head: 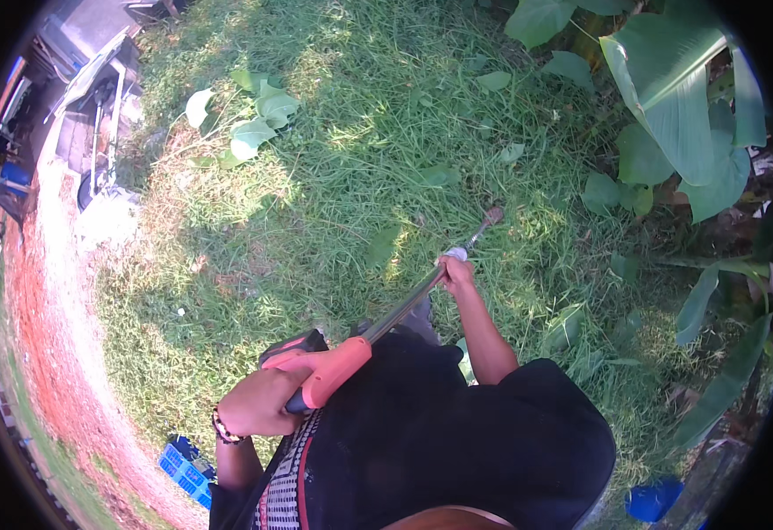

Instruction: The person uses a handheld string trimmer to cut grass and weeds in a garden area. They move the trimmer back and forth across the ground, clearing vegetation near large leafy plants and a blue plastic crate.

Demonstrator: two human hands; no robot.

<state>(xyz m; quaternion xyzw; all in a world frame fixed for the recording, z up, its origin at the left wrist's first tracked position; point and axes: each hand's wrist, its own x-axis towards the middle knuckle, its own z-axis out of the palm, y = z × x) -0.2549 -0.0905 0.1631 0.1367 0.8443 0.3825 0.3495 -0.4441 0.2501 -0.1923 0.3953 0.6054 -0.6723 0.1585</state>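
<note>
A cordless grass trimmer (343, 364) with an orange-red housing lies diagonally across the front of my body. My left hand (260, 403), a beaded bracelet at its wrist, is closed around the rear grip beside the black battery pack (295, 346). Farther along, my right hand (456, 273) grasps the metal shaft (400, 308) near a pale collar (456, 254). Beyond that hand, the thin lower end runs down to a small brownish head (494, 214) amid the grass (360, 179). Its cutting part is too small to make out.
Broad-leaved plants (254, 129) rise at upper left. A large banana-like leaf (681, 93) overhangs the right side. A bare dirt path (55, 298) curves along the left, near boards and clutter. A blue plastic crate (186, 474) and a blue container (653, 500) sit low in view.
</note>
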